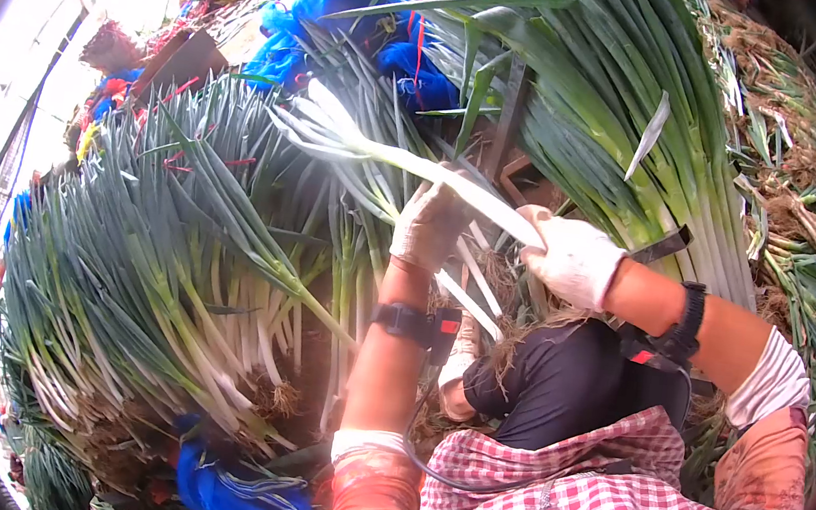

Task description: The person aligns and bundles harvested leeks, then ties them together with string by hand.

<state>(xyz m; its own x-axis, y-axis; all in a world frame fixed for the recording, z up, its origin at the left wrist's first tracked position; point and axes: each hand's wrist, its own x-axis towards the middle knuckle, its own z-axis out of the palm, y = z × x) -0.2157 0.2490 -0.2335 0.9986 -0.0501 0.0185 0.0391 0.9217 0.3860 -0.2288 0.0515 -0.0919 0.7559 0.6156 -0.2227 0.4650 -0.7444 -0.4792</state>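
A long green onion (480, 198) slants across both of my gloved hands, its white end to the right and its leafy end toward the upper left. My right hand (569, 258) is closed around the white end. Farther along the stalk, my left hand (432, 223) is closed on it too, with the fingers partly hidden behind it. More loose green onions with white stems hang just below and behind my left hand. Beside my right hand lies a thick stack of trimmed green onions (631, 150), white ends toward me.
A large heap of rooted green onions (177, 249) fills the left. Blue netting (346, 6) lies at the top, with a blue bag (240, 493) at the lower left. Discarded leaves and roots (796, 209) pile up on the right. A dark metal bracket (663, 246) braces the trimmed stack.
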